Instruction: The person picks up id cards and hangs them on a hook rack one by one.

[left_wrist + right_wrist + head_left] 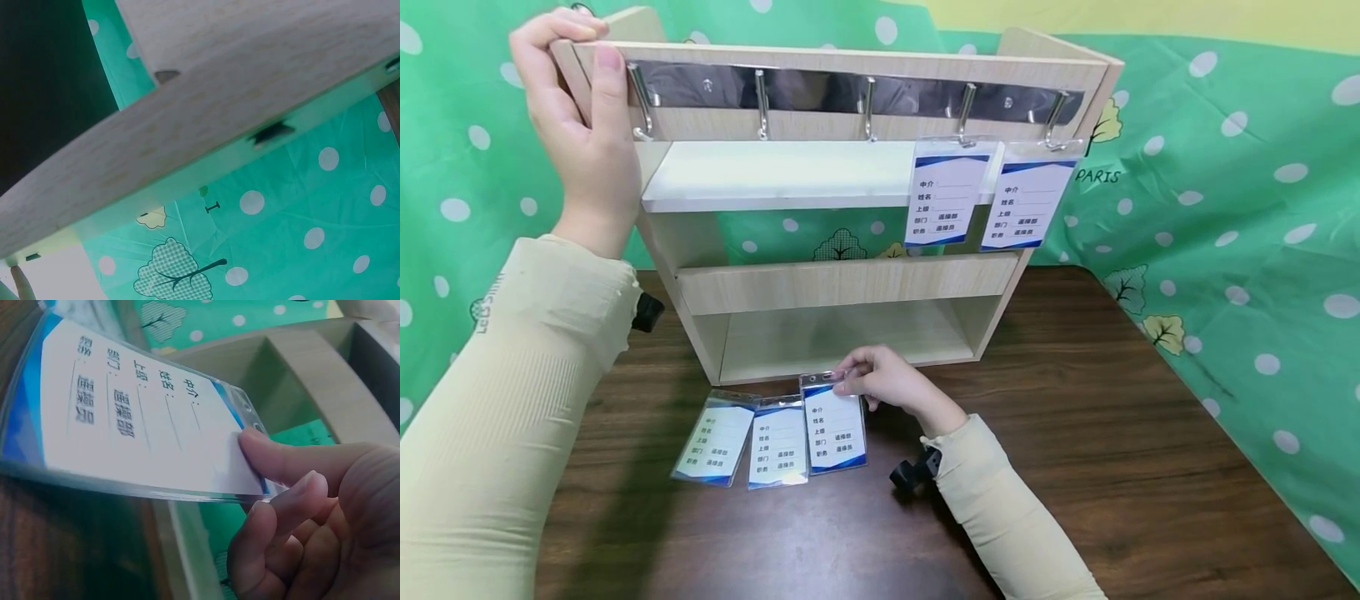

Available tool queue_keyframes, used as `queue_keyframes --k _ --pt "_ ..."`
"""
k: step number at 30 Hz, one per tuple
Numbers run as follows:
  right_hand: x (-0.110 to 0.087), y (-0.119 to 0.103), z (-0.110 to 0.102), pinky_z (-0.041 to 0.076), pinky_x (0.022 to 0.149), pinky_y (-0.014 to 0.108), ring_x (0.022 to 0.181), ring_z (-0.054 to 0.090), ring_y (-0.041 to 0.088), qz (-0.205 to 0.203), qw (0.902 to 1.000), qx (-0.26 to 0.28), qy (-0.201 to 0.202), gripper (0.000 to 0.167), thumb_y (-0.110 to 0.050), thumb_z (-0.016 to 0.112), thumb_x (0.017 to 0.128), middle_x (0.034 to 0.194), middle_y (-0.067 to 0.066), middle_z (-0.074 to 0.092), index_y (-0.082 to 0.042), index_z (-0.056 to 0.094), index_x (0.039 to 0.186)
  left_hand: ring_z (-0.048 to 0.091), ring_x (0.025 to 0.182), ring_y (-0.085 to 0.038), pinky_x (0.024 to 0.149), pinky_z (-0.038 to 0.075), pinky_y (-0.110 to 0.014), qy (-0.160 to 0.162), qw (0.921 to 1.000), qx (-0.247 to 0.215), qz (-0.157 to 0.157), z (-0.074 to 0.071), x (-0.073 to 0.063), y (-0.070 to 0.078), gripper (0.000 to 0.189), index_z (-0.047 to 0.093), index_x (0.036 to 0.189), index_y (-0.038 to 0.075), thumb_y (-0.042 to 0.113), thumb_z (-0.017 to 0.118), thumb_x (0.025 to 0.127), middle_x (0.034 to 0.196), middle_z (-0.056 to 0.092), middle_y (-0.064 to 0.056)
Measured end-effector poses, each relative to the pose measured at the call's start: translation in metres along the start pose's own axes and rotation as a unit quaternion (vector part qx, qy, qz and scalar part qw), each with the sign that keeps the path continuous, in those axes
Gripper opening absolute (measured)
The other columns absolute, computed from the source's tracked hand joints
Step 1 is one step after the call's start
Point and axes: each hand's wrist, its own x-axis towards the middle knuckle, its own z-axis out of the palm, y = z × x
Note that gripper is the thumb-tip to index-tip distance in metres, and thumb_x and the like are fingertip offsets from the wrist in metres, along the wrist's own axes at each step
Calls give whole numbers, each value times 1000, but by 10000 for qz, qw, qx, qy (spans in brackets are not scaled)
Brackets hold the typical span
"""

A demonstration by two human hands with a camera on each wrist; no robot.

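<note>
At its upper left corner, a small pale wooden shelf (850, 283) is gripped by my left hand (583, 133), with the thumb over the front board. My right hand (895, 385) pinches the top corner of a clear-sleeved ID badge (835, 433); thumb and fingers hold that badge (131, 419) in the right wrist view. Just left of it, a second badge (778, 446) and a third badge (715, 442) lie on the table. Two more badges, one here (949, 200) and one farther right (1028, 204), hang from hooks. The left wrist view shows wooden boards (187, 125), not the hand.
A metal strip (820, 90) with several hooks runs along the shelf's top front board. The shelf stands on a dark wooden table (1112, 467). Behind it hangs a green dotted cloth (1240, 208). Black wrist mounts, such as the right one (913, 473), sit on both cuffs.
</note>
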Motion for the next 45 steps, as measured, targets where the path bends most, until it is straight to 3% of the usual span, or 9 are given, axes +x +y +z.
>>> queue_keyframes --k 13,24,34,40,45 --pt "-20 -29 -12 39 42 22 43 43 10 -666 9968 290 340 17 -7 67 92 74 3 69 5 71 103 53 108 -20 95 42 -24 -22 10000 -10 38 -1 -1 0 12 52 96 12 3 48 89 106 54 -1" --pt "-40 -54 -13 41 42 26 43 43 14 -1276 9847 736 935 16 -10 65 94 74 1 66 3 68 103 52 111 -20 98 41 -24 -22 9999 95 70 -3 -1 1 12 51 96 12 3 47 90 107 54 0" --pt "-55 -68 -11 39 43 23 41 37 10 -1708 9590 1604 1596 16 -4 61 94 71 -8 65 9 63 103 52 113 -20 101 41 -24 -136 9999 76 71 -1 -1 1 12 52 96 13 3 48 90 107 53 0" --pt "-62 -76 -15 37 42 24 39 34 9 -1912 9402 1968 2017 5 -3 64 92 63 -5 59 -5 69 90 52 113 -20 101 41 -24 -160 9998 95 114 0 0 0 12 52 97 12 3 47 90 107 54 0" --pt "-62 -87 -22 34 41 22 39 34 10 -2214 9291 2011 2176 20 0 63 92 61 -5 56 -17 71 83 53 110 -21 98 42 -24 -92 9999 46 121 -1 -1 -1 12 51 97 12 3 47 89 107 54 -1"
